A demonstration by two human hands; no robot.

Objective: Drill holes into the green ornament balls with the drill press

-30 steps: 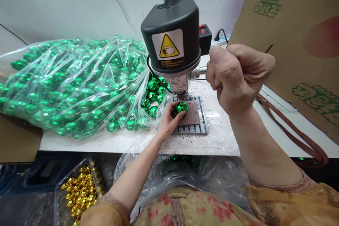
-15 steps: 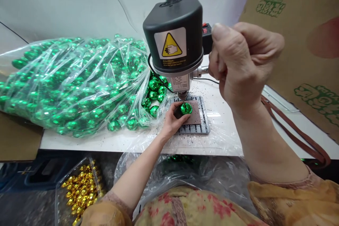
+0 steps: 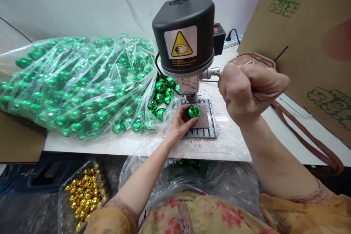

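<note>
A shiny green faceted ball (image 3: 194, 111) sits between the thumb and fingers of my left hand (image 3: 183, 122), on a brownish pad (image 3: 203, 120) over the slotted metal base (image 3: 212, 131) of a small drill press (image 3: 183, 31). The chuck (image 3: 191, 97) is just above the ball; whether the bit enters it I cannot tell. My right hand (image 3: 246, 87) is closed in a fist around the feed lever (image 3: 216, 74) at the press's right side. Most of that lever is hidden by the fingers.
A clear plastic bag (image 3: 82, 87) full of green balls lies on the left of the white table (image 3: 90, 146). Gold balls (image 3: 85, 199) fill a clear bin below. At right stand a cardboard box (image 3: 309, 40) and a brown strap (image 3: 307, 139). Dark shavings surround the base.
My right hand has come down with the lever, uncovering the switch box and a plug behind it. My left hand keeps the green ball under the chuck. The view has shifted slightly.
</note>
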